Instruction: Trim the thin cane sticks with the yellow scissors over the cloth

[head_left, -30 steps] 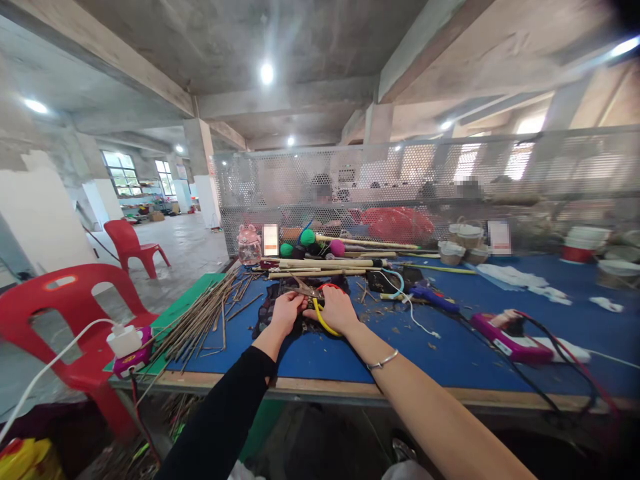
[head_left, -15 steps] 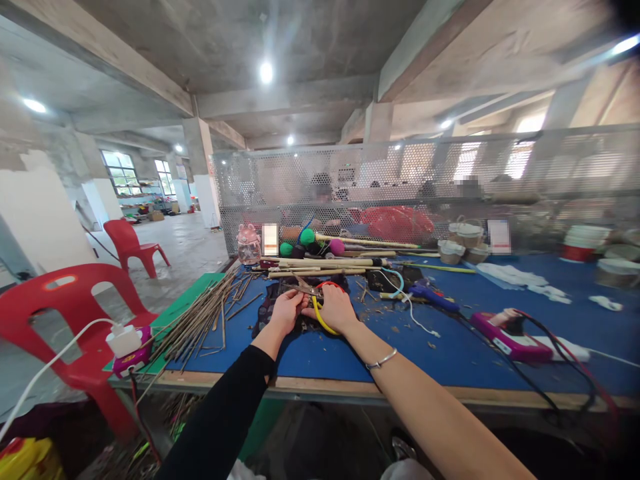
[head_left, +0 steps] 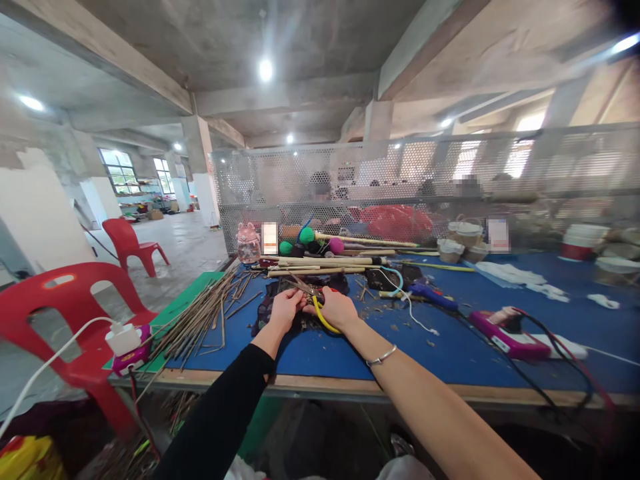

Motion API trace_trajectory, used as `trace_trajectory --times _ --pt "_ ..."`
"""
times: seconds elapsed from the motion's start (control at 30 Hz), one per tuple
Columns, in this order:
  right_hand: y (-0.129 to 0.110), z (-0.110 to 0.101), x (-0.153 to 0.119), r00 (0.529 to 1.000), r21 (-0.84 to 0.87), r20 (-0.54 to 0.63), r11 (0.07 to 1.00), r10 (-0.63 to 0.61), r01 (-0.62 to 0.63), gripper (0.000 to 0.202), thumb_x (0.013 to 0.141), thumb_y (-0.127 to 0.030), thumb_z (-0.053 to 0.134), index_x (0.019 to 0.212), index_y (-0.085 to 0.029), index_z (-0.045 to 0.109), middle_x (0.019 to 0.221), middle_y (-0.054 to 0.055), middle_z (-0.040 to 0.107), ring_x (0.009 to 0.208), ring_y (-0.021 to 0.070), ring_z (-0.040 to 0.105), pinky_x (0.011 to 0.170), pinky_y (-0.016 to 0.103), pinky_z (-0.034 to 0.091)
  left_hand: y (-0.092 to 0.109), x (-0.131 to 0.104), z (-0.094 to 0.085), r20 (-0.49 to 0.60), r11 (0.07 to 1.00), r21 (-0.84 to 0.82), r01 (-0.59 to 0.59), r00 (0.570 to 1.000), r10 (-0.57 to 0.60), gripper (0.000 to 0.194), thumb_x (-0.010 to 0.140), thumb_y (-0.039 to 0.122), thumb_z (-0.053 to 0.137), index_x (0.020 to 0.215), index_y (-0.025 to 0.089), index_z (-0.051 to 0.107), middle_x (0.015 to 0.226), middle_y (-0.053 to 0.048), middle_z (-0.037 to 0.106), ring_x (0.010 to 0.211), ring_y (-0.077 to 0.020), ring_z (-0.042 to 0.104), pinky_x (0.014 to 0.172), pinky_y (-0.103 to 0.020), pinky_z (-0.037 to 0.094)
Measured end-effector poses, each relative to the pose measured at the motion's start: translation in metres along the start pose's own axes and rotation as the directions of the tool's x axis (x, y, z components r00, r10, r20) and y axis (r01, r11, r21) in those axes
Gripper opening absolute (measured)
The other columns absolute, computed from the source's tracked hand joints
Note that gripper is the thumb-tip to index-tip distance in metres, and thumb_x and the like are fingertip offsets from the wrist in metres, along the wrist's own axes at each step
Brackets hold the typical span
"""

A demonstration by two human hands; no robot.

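Observation:
My right hand [head_left: 339, 312] is closed around scissors [head_left: 325, 321] with yellow and red handles. Their metal blades point up and left, across the fingertips of my left hand [head_left: 284, 311]. That hand is closed in a pinch just beside the blades, and whatever it holds is too small to make out. Beneath both hands lies a crumpled dark cloth [head_left: 263, 312] on the blue tabletop [head_left: 300, 360]. A loose bundle of thin brown twigs [head_left: 200, 327] spreads to the left of my left hand.
Pale sticks [head_left: 325, 265] and green and pink balls [head_left: 337, 247] lie behind my hands. A blue glue gun [head_left: 433, 296] and a purple power strip [head_left: 510, 340] are at right. A perforated metal screen [head_left: 280, 180] borders the back. Red chairs [head_left: 75, 287] stand left.
My right fingers have drawn in on the scissors, and less of the red handle shows. The blades have shifted slightly by my left fingertips. Both hands stay in nearly the same place.

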State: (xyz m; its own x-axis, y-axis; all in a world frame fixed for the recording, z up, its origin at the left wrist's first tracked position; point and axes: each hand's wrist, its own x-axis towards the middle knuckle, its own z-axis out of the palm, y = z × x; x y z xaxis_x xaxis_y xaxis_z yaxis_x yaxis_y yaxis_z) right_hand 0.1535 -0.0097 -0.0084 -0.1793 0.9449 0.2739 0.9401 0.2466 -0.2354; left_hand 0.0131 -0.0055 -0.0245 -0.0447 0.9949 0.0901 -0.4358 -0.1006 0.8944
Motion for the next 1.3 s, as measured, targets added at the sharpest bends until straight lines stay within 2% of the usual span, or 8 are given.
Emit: trace_trajectory --times 0.23,0.4,0.5,0.73,0.9,1.07,1.3 --pt "-0.001 -0.002 -0.0005 0.996 0.021 0.081 0.999 0.034 -0.036 0.067 0.064 -0.074 0.039 0.097 -0.017 0.052 0.093 0.014 0.063 0.085 0.0254 0.06 0.068 0.03 0.042 -0.0018 0.0024 -0.0033 -0.045 1.0 0.016 0.011 0.999 -0.01 0.02 0.052 0.023 0.072 0.062 0.01 0.061 0.054 0.0 0.055 0.047 -0.0057 0.048 0.05 -0.019 0.041" --pt "0.0002 0.0007 0.001 0.998 0.009 0.058 0.999 0.031 -0.031 0.065 0.067 -0.074 0.035 0.093 -0.017 0.054 0.09 0.013 0.064 0.083 0.026 0.061 0.066 0.03 0.043 -0.0022 0.0044 -0.0042 -0.106 1.0 0.028 0.013 0.994 -0.01 0.019 0.054 0.02 0.071 0.067 0.011 0.061 0.056 0.001 0.056 0.046 -0.0055 0.048 0.052 -0.02 0.042" --pt "0.0008 0.0027 0.0013 0.999 -0.006 0.041 1.0 0.026 -0.025 0.063 0.066 -0.073 0.039 0.093 -0.017 0.053 0.089 0.013 0.064 0.083 0.0261 0.061 0.067 0.031 0.042 -0.0015 0.0043 -0.0043 -0.132 0.999 0.039 0.003 0.991 0.002 0.017 0.055 0.019 0.069 0.067 0.011 0.061 0.057 0.001 0.056 0.047 -0.0053 0.048 0.052 -0.02 0.042" --pt "0.0014 0.006 0.0014 0.999 0.015 -0.007 0.999 -0.037 0.037 0.061 0.064 -0.068 0.048 0.097 -0.016 0.049 0.095 0.012 0.06 0.092 0.0234 0.057 0.072 0.029 0.039 -0.0028 0.0031 -0.005 -0.074 0.995 0.098 -0.014 0.997 0.022 0.013 0.054 0.017 0.067 0.066 0.012 0.065 0.064 -0.002 0.062 0.05 -0.0068 0.049 0.053 -0.019 0.042" --pt "0.0012 0.0051 0.0017 0.992 -0.022 -0.07 0.995 -0.101 0.1 0.064 0.063 -0.068 0.049 0.097 -0.014 0.048 0.097 0.014 0.059 0.096 0.0255 0.054 0.077 0.031 0.037 -0.0056 0.0036 -0.006 -0.024 0.987 0.151 -0.054 0.998 0.058 0.012 0.055 0.018 0.066 0.065 0.012 0.066 0.061 -0.002 0.062 0.05 -0.0081 0.049 0.052 -0.02 0.04" --pt "0.0013 0.0031 0.0001 0.999 0.002 0.002 0.999 -0.046 0.046 0.063 0.065 -0.071 0.043 0.095 -0.016 0.048 0.09 0.012 0.062 0.086 0.0246 0.059 0.068 0.029 0.04 -0.0069 0.0045 -0.0087 0.004 0.98 0.184 -0.08 0.997 0.081 0.012 0.056 0.022 0.066 0.062 0.012 0.065 0.054 -0.001 0.058 0.049 -0.0085 0.049 0.051 -0.02 0.039" --pt "0.0004 -0.0014 -0.0005 0.998 -0.01 0.055 1.0 0.01 -0.01 0.064 0.065 -0.074 0.037 0.091 -0.018 0.052 0.088 0.012 0.064 0.081 0.0258 0.061 0.064 0.03 0.042 -0.0053 0.0046 -0.0073 -0.039 0.987 0.155 -0.043 0.998 0.05 0.015 0.057 0.023 0.067 0.065 0.011 0.064 0.056 0.0 0.058 0.048 -0.0073 0.048 0.051 -0.019 0.04"
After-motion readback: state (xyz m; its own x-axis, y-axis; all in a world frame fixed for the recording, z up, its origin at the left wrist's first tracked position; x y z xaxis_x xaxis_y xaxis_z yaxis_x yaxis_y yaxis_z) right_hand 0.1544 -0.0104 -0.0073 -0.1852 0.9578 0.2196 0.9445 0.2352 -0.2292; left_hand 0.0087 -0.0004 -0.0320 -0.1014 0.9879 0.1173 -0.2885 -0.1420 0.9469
